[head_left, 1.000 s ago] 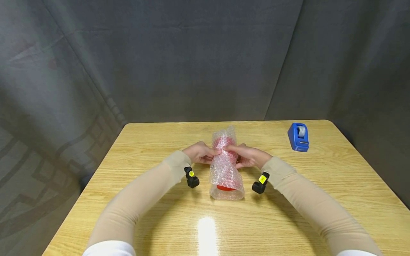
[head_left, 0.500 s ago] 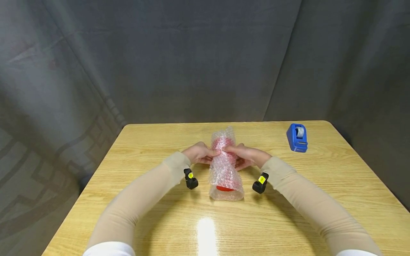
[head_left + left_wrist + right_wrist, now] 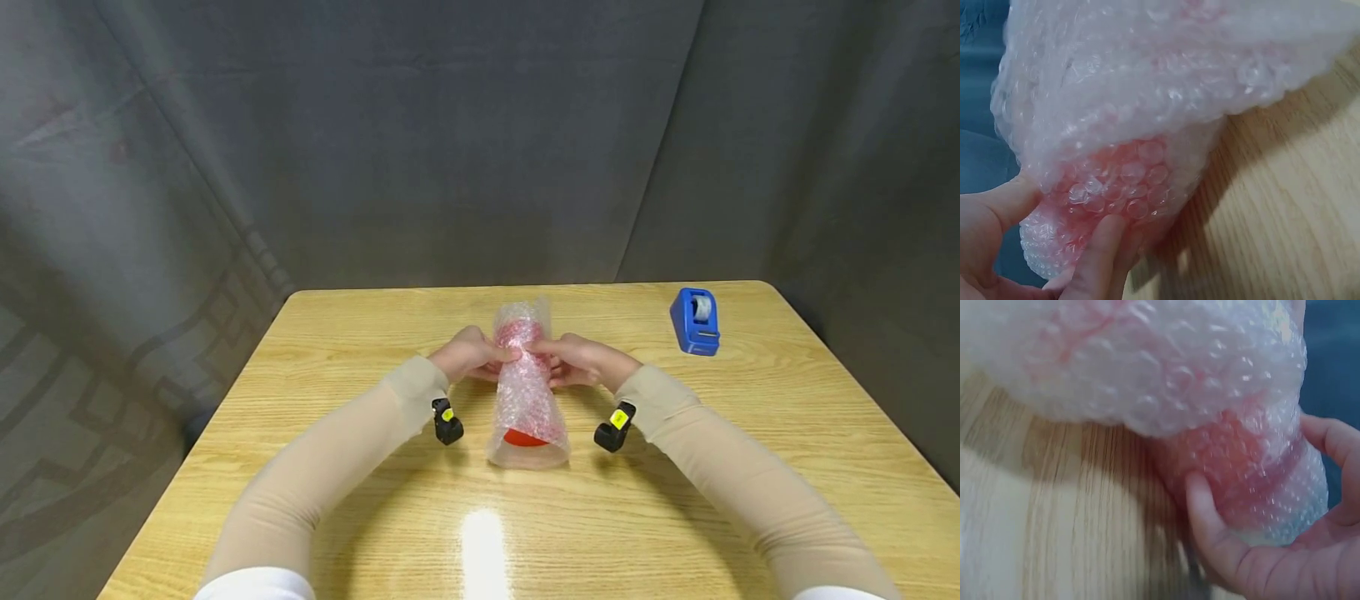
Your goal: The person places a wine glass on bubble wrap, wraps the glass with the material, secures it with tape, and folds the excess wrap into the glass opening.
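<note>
Background: a dark grey curtain [image 3: 465, 142] is hanging beyond both hands, and a wood-grain table [image 3: 382, 325] is lying beneath them.

Item, left hand [image 3: 474, 353]: it is gripping the bubble-wrapped bundle [image 3: 525, 400] from its near flank, thumb lying on top, fingers pressing the side.

Item, right hand [image 3: 588, 360]: it is gripping the same bundle from the opposite flank, its thumb pointing toward the left thumb.

Item, the bundle: it is lying lengthwise between the hands, narrowing where they are pinching and flaring toward the wearer. Inside its gaping near end we are seeing a red object [image 3: 525, 438]; its full shape is staying hidden from us.

Change: compared with half a second ago, we are finding only slight differences. The right fingers are showing more clearly along the bundle's side, and the near end is sitting a touch further toward the left hand. We are judging that the wrap is being held snug at its middle, its near end remaining unfolded.

Outward: black wrist cameras [image 3: 447, 423] are sitting just behind each hand, next to beige sleeves [image 3: 315, 467]. Beyond the right hand, farther to the right, a blue tape dispenser [image 3: 694, 325] is standing apart, untouched.
</note>
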A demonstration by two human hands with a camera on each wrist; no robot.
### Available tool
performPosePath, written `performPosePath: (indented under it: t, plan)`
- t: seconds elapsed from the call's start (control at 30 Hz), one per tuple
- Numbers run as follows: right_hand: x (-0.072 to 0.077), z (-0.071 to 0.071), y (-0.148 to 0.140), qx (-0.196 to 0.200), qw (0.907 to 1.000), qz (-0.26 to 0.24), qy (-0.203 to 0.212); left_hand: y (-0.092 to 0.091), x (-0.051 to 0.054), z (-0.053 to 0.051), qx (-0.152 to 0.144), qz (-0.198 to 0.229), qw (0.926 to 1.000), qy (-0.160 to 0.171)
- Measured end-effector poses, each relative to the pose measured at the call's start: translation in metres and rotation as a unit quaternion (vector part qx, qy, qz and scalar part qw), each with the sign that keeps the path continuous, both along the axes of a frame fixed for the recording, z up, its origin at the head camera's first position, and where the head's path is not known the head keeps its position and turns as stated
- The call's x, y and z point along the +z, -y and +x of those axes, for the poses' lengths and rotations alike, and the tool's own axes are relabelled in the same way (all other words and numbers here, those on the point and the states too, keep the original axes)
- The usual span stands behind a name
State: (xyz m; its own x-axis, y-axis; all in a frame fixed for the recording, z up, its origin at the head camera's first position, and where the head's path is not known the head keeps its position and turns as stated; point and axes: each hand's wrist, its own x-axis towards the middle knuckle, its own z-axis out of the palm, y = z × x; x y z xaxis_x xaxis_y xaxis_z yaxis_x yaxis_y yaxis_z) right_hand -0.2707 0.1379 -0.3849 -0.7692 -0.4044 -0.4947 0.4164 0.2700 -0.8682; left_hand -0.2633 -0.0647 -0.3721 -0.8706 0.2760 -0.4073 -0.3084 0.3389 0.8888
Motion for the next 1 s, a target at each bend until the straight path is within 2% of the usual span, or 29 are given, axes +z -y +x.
performPosePath:
  t: [0.2,0.4,0.7,0.9,1.0]
  plan:
    - [-0.009,-0.004,-0.009,-0.021,0.9976,-0.056,0.035,-0.004,0.005,0.003,0.004,-0.015,0.9997,-0.017]
    - [-0.012,-0.005,-0.014,-0.009,0.9958,-0.073,0.055,-0.008,0.005,0.004,-0.001,-0.022,0.9990,-0.038]
    - [-0.006,-0.006,-0.015,0.021,0.9996,-0.020,0.007,-0.011,0.006,0.002,-0.010,-0.067,0.9958,-0.062]
    - [0.000,-0.007,-0.012,0.047,0.9985,-0.028,0.008,-0.009,0.008,0.003,-0.012,-0.076,0.9946,-0.069]
    - [0.002,-0.009,-0.009,0.046,0.9988,-0.013,0.010,-0.009,0.008,0.003,-0.015,-0.082,0.9937,-0.075]
